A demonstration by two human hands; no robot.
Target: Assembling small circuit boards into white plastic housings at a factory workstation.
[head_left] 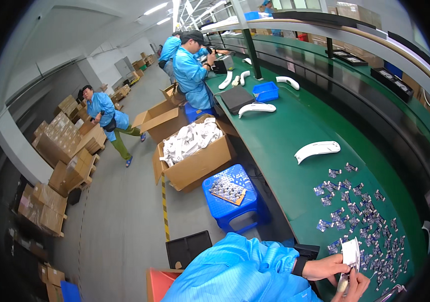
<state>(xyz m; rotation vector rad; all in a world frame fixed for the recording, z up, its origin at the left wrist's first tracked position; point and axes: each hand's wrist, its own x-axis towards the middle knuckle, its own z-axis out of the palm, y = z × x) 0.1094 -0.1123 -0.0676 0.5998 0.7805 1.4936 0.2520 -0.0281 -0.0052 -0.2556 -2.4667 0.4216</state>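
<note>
Left hand [326,267] grips white casing [349,251] beside scattered circuit boards [374,216].

Head-worn fisheye looks down along the green bench [288,146].

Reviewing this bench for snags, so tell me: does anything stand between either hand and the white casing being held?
Nothing visible does. The left hand and right hand both touch the white casing; the small blue circuit boards lie on the green bench, not in between.
</note>
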